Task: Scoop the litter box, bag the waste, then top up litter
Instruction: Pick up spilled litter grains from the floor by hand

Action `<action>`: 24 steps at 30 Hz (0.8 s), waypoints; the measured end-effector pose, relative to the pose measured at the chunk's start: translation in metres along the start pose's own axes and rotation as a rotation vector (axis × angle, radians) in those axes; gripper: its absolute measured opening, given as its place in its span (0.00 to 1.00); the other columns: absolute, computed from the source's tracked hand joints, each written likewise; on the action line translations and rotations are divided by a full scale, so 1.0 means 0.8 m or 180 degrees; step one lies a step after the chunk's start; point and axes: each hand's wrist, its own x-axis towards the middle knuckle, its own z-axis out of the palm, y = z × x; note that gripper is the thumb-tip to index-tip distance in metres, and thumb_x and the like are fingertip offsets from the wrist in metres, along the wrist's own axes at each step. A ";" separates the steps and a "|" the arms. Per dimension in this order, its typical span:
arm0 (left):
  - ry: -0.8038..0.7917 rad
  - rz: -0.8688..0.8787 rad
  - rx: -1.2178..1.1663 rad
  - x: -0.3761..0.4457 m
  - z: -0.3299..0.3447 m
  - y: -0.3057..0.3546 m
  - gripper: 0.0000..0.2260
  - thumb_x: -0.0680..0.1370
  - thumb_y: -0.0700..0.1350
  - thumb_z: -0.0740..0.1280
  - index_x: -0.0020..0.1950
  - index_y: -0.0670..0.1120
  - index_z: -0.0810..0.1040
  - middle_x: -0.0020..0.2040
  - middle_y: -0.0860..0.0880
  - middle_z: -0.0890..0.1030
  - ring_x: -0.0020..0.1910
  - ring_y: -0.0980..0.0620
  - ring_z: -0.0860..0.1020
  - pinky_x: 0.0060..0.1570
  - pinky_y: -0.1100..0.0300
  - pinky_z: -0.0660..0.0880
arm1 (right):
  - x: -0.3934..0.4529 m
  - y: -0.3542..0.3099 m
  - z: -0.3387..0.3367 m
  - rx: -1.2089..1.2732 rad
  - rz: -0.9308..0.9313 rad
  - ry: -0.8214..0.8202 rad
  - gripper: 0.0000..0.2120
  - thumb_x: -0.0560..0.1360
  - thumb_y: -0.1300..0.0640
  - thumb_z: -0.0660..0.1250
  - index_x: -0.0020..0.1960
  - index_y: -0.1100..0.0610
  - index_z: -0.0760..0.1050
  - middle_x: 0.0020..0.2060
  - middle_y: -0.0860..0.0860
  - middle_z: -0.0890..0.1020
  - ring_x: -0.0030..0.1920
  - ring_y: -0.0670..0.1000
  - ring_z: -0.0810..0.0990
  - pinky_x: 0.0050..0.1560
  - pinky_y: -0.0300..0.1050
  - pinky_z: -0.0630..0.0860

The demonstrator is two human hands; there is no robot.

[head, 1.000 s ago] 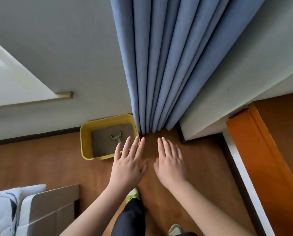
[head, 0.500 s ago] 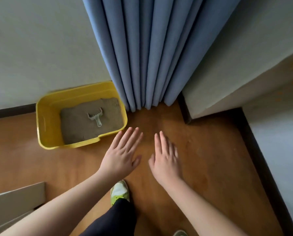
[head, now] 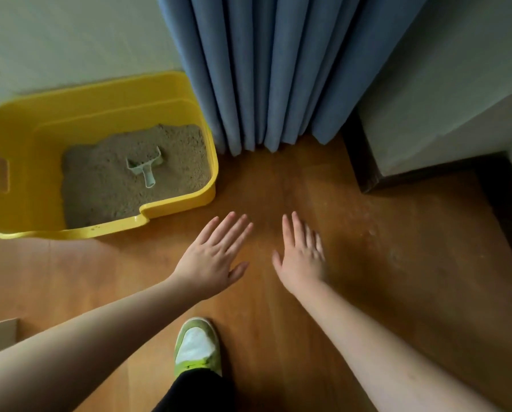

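1. Wooden floor (head: 278, 337) lies under your hands; your fingers (head: 231, 230) are straight and released, holding nothing.
2. Your left hand (head: 211, 260) and right hand (head: 302, 257) hover near the yellow litter box (head: 20, 138), probably ready to reach.
3. Far left, the scoop (head: 145, 169) rests on the litter (head: 106, 188).
4. No waste bag shows; clumps are hard to make out.

A yellow litter box (head: 23, 138) at ten o'clock holds sandy litter (head: 106, 185) with a pale scoop (head: 145, 167) lying on it, as a person's left hand (head: 213, 260) and right hand (head: 302, 260) hover flat-fingered above the wooden floor (head: 382, 278) beneath a blue curtain (head: 278, 69) at twelve o'clock.
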 end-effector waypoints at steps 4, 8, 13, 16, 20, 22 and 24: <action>-0.0116 -0.0060 0.0032 0.003 0.040 0.000 0.33 0.80 0.64 0.53 0.80 0.47 0.54 0.80 0.45 0.55 0.79 0.44 0.48 0.76 0.46 0.47 | 0.021 0.014 0.043 -0.0170 -0.0058 -0.0117 0.35 0.79 0.37 0.49 0.78 0.50 0.38 0.78 0.51 0.43 0.78 0.55 0.46 0.75 0.53 0.45; -0.0189 -0.0153 0.0075 0.000 0.060 -0.004 0.33 0.80 0.64 0.51 0.80 0.47 0.56 0.79 0.45 0.57 0.79 0.44 0.50 0.76 0.45 0.49 | 0.020 0.027 0.074 -0.0354 -0.0073 -0.0325 0.35 0.79 0.36 0.46 0.78 0.49 0.37 0.78 0.51 0.41 0.77 0.55 0.43 0.75 0.54 0.42; -0.0159 -0.0210 0.0014 0.015 0.064 0.012 0.34 0.80 0.65 0.49 0.80 0.47 0.52 0.79 0.46 0.55 0.79 0.45 0.49 0.75 0.46 0.47 | 0.016 0.054 0.084 -0.0404 0.0028 -0.0443 0.33 0.79 0.36 0.45 0.77 0.48 0.35 0.77 0.52 0.36 0.77 0.56 0.38 0.76 0.58 0.41; -0.0086 -0.0175 -0.0011 0.025 0.063 0.025 0.33 0.80 0.65 0.49 0.80 0.48 0.52 0.79 0.47 0.54 0.79 0.45 0.49 0.75 0.47 0.47 | 0.024 0.072 0.087 -0.0422 0.0249 -0.0388 0.34 0.79 0.36 0.43 0.77 0.48 0.34 0.76 0.54 0.35 0.76 0.57 0.37 0.75 0.59 0.41; -0.0001 -0.0171 -0.0036 0.028 0.060 0.024 0.33 0.81 0.66 0.47 0.80 0.49 0.52 0.79 0.47 0.54 0.79 0.45 0.49 0.75 0.48 0.46 | 0.039 0.094 0.090 -0.0260 0.0550 -0.0385 0.33 0.79 0.36 0.41 0.77 0.49 0.35 0.76 0.55 0.35 0.76 0.56 0.37 0.75 0.60 0.41; 0.0018 -0.0219 -0.0062 0.027 0.059 0.022 0.33 0.80 0.66 0.47 0.80 0.49 0.52 0.79 0.48 0.54 0.79 0.46 0.49 0.76 0.48 0.47 | 0.045 0.100 0.090 -0.0176 0.0592 -0.0472 0.34 0.79 0.36 0.41 0.78 0.50 0.35 0.77 0.55 0.36 0.76 0.55 0.37 0.75 0.59 0.42; -0.0027 -0.0250 -0.0057 0.026 0.062 0.022 0.33 0.80 0.66 0.45 0.80 0.49 0.52 0.79 0.48 0.55 0.79 0.46 0.49 0.76 0.47 0.49 | 0.046 0.101 0.092 -0.0084 0.0603 -0.0550 0.34 0.79 0.35 0.40 0.78 0.51 0.36 0.77 0.55 0.37 0.77 0.55 0.37 0.76 0.58 0.43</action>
